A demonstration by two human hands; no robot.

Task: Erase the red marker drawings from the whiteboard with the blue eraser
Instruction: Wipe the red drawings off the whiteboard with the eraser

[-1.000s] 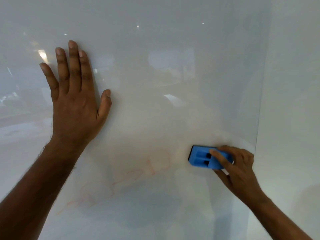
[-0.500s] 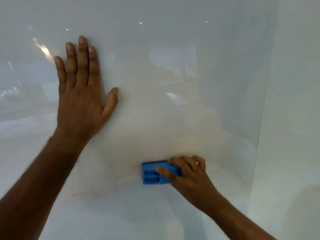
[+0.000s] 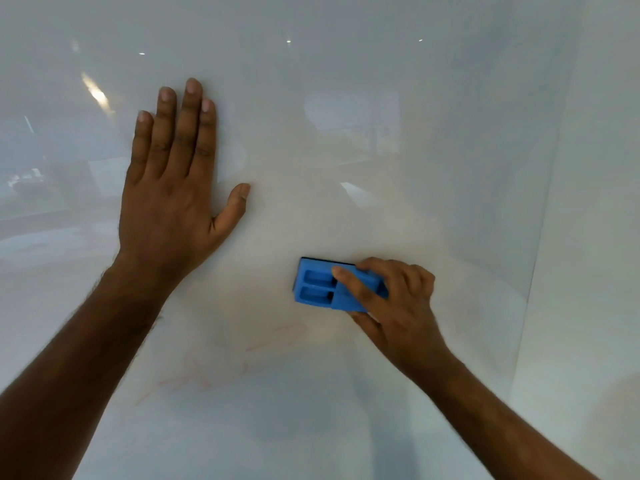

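The blue eraser [image 3: 334, 285] lies flat against the whiteboard [image 3: 381, 116], somewhat right of the board's middle and well inside its right edge, with its long side roughly level. Its moulded back faces the camera and shows two rectangular recesses at its left end. The right hand [image 3: 398, 306] grips the eraser at its right end: the index finger lies across the back, the other fingers curl over the top edge, and the thumb appears to sit under the lower edge, though it is mostly hidden.

The left hand [image 3: 173, 202] is pressed flat on the whiteboard toward its left side, palm down, fingers extended and close together, thumb spread to the right. It holds nothing and is well apart from the eraser.

Faint red marker traces [image 3: 194, 375] are visible below both hands, toward the bottom edge of the board; a further pale red streak [image 3: 277, 336] sits just below and left of the eraser. The marks are smeared and their shapes cannot be made out. The board surface is glossy and carries light reflections.
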